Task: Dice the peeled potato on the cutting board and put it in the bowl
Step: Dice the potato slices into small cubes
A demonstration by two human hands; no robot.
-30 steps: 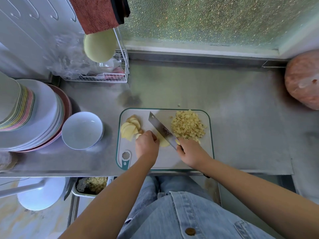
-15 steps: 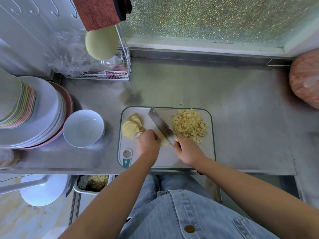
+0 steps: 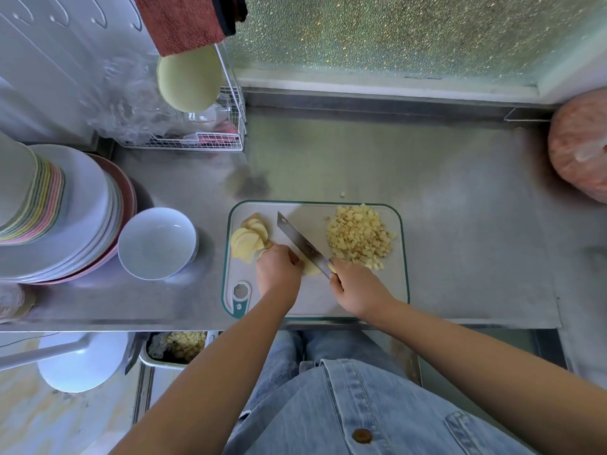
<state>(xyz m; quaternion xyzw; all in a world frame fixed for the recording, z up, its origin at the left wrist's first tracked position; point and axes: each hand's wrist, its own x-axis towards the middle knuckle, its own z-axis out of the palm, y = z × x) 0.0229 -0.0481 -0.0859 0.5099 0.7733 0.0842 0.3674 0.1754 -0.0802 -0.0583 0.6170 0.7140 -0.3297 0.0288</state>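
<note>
A white cutting board (image 3: pixel 361 300) with a green rim lies on the steel counter. A heap of diced potato (image 3: pixel 358 236) sits at its far right, and a fan of potato slices (image 3: pixel 248 239) at its far left. My left hand (image 3: pixel 277 272) holds down a small stack of slices (image 3: pixel 311 269) with curled fingers. My right hand (image 3: pixel 356 285) grips the handle of a cleaver (image 3: pixel 300 243), whose blade edge rests on that stack right beside my left fingers. An empty white bowl (image 3: pixel 157 243) stands left of the board.
Stacked plates (image 3: pixel 62 218) fill the counter's left end. A wire rack (image 3: pixel 197 136) stands at the back left, and a pink bagged lump (image 3: pixel 581 149) at the far right. One potato crumb (image 3: pixel 342 194) lies behind the board. A tray (image 3: pixel 177 348) sits below the counter edge.
The cleaver and both hands have kept their place on the slice stack, with only small chopping shifts. The view has drifted slightly.
</note>
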